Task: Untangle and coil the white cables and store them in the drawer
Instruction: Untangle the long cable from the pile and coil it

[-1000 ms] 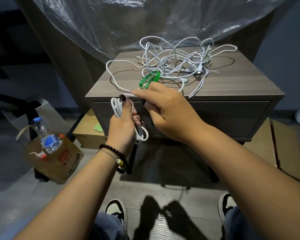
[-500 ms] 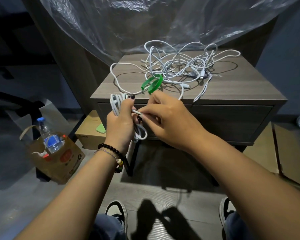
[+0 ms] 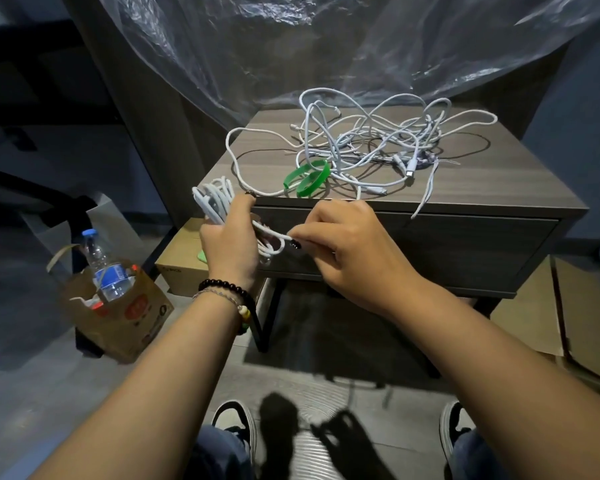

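One coil (image 3: 219,206) nearly wound, gripped in the left hand (image 3: 231,244) at frame centre; right hand (image 3: 347,251) pinches its tail. The tangle (image 3: 378,143) waits on the nightstand (image 3: 482,188), drawer (image 3: 447,251) closed.

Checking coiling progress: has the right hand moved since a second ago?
Yes. The right hand has dropped from the nightstand's top edge to in front of the drawer, pinching the cable end.

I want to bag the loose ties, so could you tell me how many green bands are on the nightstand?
2. Both green bands lie side by side at the front of the nightstand, by the tangle's near edge: one left, one right. More could hide under the cables.
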### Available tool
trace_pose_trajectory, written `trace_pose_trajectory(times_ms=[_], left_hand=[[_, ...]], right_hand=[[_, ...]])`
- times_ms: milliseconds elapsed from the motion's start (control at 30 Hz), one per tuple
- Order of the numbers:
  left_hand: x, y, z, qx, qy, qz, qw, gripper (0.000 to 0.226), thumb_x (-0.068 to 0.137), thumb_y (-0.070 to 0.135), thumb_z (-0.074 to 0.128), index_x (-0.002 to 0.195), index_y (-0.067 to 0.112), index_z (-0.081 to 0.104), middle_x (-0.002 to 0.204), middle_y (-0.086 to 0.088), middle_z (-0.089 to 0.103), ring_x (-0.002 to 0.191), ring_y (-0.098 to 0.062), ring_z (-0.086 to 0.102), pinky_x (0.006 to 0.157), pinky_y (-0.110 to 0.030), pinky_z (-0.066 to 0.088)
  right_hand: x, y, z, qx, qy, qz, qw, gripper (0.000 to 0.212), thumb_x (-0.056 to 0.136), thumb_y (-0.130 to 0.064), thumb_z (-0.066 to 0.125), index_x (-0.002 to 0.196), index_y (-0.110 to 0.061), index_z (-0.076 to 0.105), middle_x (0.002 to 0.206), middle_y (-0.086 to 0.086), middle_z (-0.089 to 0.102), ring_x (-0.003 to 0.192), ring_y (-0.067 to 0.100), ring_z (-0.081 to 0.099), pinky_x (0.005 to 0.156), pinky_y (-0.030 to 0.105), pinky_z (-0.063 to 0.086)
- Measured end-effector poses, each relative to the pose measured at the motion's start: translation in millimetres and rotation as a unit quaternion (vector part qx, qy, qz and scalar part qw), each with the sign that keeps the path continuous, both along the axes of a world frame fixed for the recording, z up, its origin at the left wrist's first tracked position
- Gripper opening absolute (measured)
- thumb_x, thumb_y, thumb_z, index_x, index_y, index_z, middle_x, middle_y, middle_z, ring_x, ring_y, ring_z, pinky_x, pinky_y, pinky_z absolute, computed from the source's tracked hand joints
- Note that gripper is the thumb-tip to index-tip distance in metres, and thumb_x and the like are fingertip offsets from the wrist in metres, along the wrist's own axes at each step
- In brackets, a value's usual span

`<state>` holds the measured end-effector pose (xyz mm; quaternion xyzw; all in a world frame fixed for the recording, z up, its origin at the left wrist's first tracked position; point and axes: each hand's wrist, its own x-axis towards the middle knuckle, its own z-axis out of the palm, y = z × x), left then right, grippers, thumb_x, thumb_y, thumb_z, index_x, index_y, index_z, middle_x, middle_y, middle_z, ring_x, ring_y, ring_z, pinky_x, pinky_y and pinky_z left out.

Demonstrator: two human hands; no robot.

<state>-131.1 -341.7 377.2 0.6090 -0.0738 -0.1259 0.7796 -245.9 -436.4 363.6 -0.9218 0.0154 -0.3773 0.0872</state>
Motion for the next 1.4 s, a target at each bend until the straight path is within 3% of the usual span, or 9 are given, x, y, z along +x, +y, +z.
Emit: trace_pose_trajectory(times_ms=[100, 233, 333, 633, 867, 1100, 1167, 1267, 1400], left_hand=[[0, -2, 5, -0.057, 0.023, -0.011, 0.998, 0.024, 0.088, 0.014, 0.057, 0.066, 0.010, 0.049, 0.047, -0.001, 0.050, 0.047, -0.013, 0.053, 0.052, -0.027, 0.047], [8, -2, 8, -0.171, 0.103, -0.078, 0.977, 0.030, 0.094, 0.015, 0.049, 0.064, 0.010, 0.047, 0.044, 0.002, 0.046, 0.043, -0.009, 0.053, 0.055, -0.026, 0.052], [16, 3, 14, -0.271, 0.194, -0.139, 0.932, 0.033, 0.098, 0.022, 0.045, 0.066, 0.013, 0.045, 0.048, 0.004, 0.044, 0.043, -0.005, 0.048, 0.055, -0.025, 0.055], [16, 13, 28, -0.400, 0.260, -0.315, 0.820, 0.027, 0.097, 0.032, 0.047, 0.081, 0.010, 0.048, 0.048, 0.007, 0.041, 0.039, -0.004, 0.044, 0.046, -0.021, 0.049], [12, 19, 36, -0.469, 0.254, -0.479, 0.698, 0.020, 0.091, 0.019, 0.061, 0.089, 0.011, 0.043, 0.053, 0.004, 0.035, 0.045, -0.005, 0.035, 0.053, -0.018, 0.038], [29, 13, 60, -0.478, 0.253, -0.474, 0.694, 0.023, 0.094, 0.023, 0.056, 0.083, 0.004, 0.049, 0.064, -0.013, 0.061, 0.066, -0.021, 0.062, 0.095, -0.026, 0.047], [33, 9, 63, -0.478, 0.250, -0.474, 0.696, 0.021, 0.096, 0.027, 0.052, 0.085, 0.012, 0.042, 0.056, -0.006, 0.054, 0.056, -0.019, 0.058, 0.086, -0.015, 0.045], [39, 1, 62, -0.475, 0.231, -0.501, 0.686, 0.020, 0.097, 0.026, 0.050, 0.086, 0.016, 0.037, 0.056, 0.007, 0.037, 0.045, -0.007, 0.039, 0.060, -0.019, 0.043], [42, -14, 58, -0.411, 0.186, -0.556, 0.698, 0.019, 0.098, 0.026, 0.048, 0.088, 0.012, 0.041, 0.056, 0.007, 0.032, 0.045, -0.007, 0.033, 0.051, -0.020, 0.035]], right_hand=[[2, 8, -2, -0.003, 0.005, 0.011, 1.000, 0.014, 0.080, -0.006, 0.065, 0.091, -0.013, 0.072, 0.080, 0.003, 0.060, 0.074, 0.026, 0.057, 0.069, 0.032, 0.034], [2, 8, 0, 0.025, 0.003, 0.031, 0.999, 0.021, 0.085, -0.012, 0.061, 0.104, -0.013, 0.070, 0.085, 0.001, 0.062, 0.079, 0.022, 0.057, 0.074, 0.030, 0.036], [-1, -1, 3, 0.039, 0.013, 0.013, 0.999, 0.022, 0.084, -0.010, 0.058, 0.104, -0.009, 0.067, 0.088, 0.003, 0.061, 0.083, 0.023, 0.056, 0.078, 0.031, 0.042], [1, -43, 4, 0.121, 0.005, -0.045, 0.992, 0.019, 0.080, -0.004, 0.054, 0.093, -0.005, 0.068, 0.093, 0.007, 0.066, 0.090, 0.024, 0.060, 0.082, 0.027, 0.044], [21, -70, 24, -0.037, 0.039, -0.111, 0.992, 0.015, 0.075, -0.013, 0.054, 0.082, -0.009, 0.066, 0.082, 0.008, 0.063, 0.081, 0.032, 0.060, 0.069, 0.040, 0.049], [65, -96, 56, -0.070, 0.111, -0.054, 0.990, 0.010, 0.077, -0.012, 0.054, 0.076, -0.008, 0.063, 0.079, 0.007, 0.058, 0.078, 0.028, 0.054, 0.065, 0.042, 0.049], [75, -103, 64, -0.089, 0.125, -0.042, 0.987, 0.013, 0.075, -0.014, 0.054, 0.075, -0.006, 0.064, 0.079, 0.007, 0.060, 0.077, 0.029, 0.056, 0.062, 0.037, 0.048], [89, -115, 78, -0.152, 0.120, -0.035, 0.980, 0.012, 0.073, -0.015, 0.057, 0.075, -0.008, 0.067, 0.077, 0.008, 0.063, 0.071, 0.033, 0.060, 0.058, 0.039, 0.051], [106, -136, 117, -0.150, 0.023, -0.060, 0.987, 0.020, 0.077, -0.016, 0.053, 0.083, -0.009, 0.071, 0.084, 0.009, 0.066, 0.069, 0.036, 0.063, 0.057, 0.043, 0.053]])
